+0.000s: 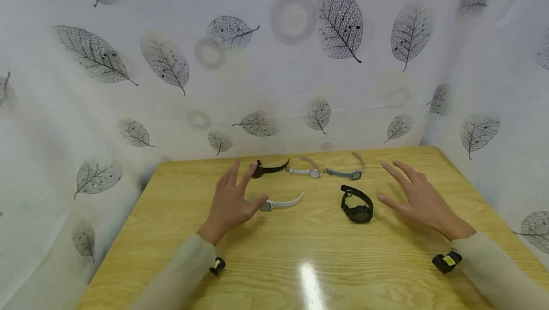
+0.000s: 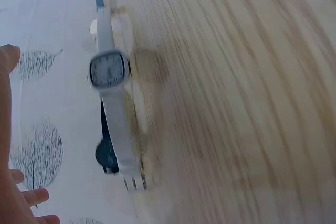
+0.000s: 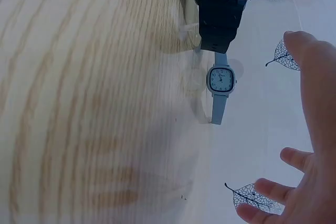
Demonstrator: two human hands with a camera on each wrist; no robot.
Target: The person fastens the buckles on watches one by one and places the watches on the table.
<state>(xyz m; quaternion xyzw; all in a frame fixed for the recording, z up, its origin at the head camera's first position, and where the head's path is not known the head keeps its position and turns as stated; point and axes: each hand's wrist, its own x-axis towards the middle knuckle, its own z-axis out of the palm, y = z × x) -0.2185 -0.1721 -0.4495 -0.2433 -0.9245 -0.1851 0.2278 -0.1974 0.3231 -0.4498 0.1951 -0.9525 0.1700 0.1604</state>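
Note:
My left hand (image 1: 231, 201) is held over the table with its fingers spread and holds nothing. Behind its thumb lies a white-strapped wristwatch (image 1: 284, 204) with a squarish face, seen large in the left wrist view (image 2: 109, 70). My right hand (image 1: 422, 201), fingers apart and holding nothing, hovers to the right of a chunky black sports watch (image 1: 361, 213). Along the back lie a black wristwatch (image 1: 274, 169), partly covered by the left fingers, a white one (image 1: 315, 173) with a round face, and a blue-grey one (image 1: 356, 175) with a square face.
All the watches lie on a light wooden table (image 1: 274, 243). A white curtain (image 1: 266, 81) printed with dark leaves hangs behind it and along both sides. Each wrist carries a small black device, one (image 1: 447, 261) near the right sleeve.

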